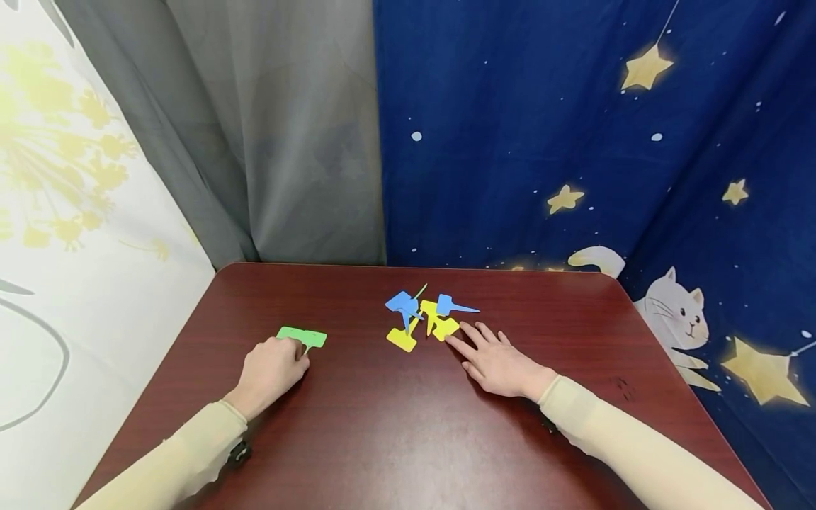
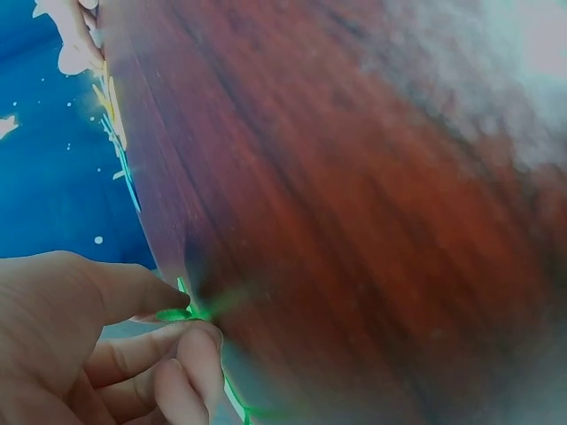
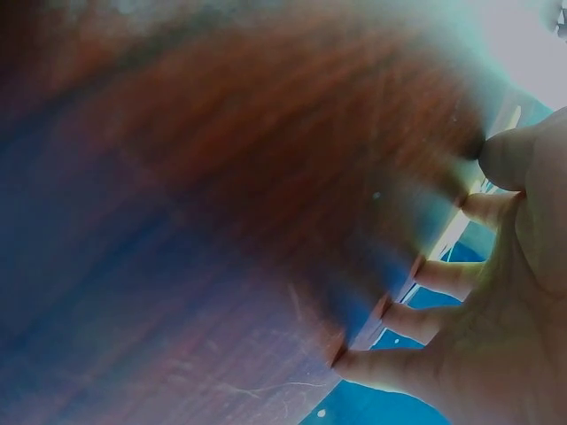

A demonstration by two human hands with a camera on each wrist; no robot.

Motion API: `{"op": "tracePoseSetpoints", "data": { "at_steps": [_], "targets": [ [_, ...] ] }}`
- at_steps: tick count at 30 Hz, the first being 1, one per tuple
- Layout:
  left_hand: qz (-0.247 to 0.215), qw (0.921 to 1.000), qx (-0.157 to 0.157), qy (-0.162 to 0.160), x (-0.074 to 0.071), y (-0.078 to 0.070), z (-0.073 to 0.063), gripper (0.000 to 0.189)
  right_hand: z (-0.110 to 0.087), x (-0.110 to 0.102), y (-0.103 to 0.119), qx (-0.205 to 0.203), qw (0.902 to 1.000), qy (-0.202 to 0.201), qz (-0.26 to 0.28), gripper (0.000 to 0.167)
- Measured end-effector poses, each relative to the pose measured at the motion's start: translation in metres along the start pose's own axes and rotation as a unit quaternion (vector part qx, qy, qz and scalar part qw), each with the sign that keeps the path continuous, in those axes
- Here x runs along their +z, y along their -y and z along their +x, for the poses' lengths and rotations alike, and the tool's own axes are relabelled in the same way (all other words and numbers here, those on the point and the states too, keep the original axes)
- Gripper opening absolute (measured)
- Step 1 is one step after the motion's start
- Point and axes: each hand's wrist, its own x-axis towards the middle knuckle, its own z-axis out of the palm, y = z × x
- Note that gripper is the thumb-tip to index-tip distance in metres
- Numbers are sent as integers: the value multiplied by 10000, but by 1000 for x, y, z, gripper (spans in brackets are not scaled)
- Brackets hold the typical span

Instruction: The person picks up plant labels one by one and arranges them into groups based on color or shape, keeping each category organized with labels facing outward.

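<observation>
At the left of the table my left hand (image 1: 270, 372) pinches a green T-shaped plant label (image 2: 182, 313) between thumb and forefinger. The heads of two green labels (image 1: 315, 339) show side by side just beyond the fingers; the hand hides part of them. My right hand (image 1: 500, 360) lies with its fingers spread and fingertips on the table, by the nearest yellow label (image 1: 445, 329). Mid-table is a loose pile of T-shaped labels: another yellow label (image 1: 401, 340), a blue label (image 1: 446, 304) on the right, and overlapping blue labels (image 1: 403, 303) on the left. A thin green stem (image 1: 421, 290) pokes out behind.
The dark red-brown table (image 1: 382, 439) has rounded far corners. Behind it hang a grey curtain (image 1: 306, 142) and a blue star-patterned curtain (image 1: 484, 177). A white patterned cloth (image 1: 76, 297) hangs at the left.
</observation>
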Motion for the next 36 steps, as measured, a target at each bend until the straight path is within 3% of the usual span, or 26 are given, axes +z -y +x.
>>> {"op": "tracePoseSetpoints", "data": {
  "at_steps": [12,19,25,29,36],
  "targets": [
    [137,9996,188,-136,-4,-2,5,43,0,0,1,-2,10000,-35,8,59],
    [476,9941,918,-339,-15,-20,38,35,0,0,0,14,10000,32,9,59],
    [706,9758,1990,-564,-12,-48,81,15,0,1,0,11,10000,-29,67,60],
    [739,9622,2572,-500,-1,-66,105,8,0,2,0,28,10000,13,67,60],
    [1061,9376,3303,-249,23,-91,135,16,-1,1,1,48,10000,33,-7,59]
  ]
}}
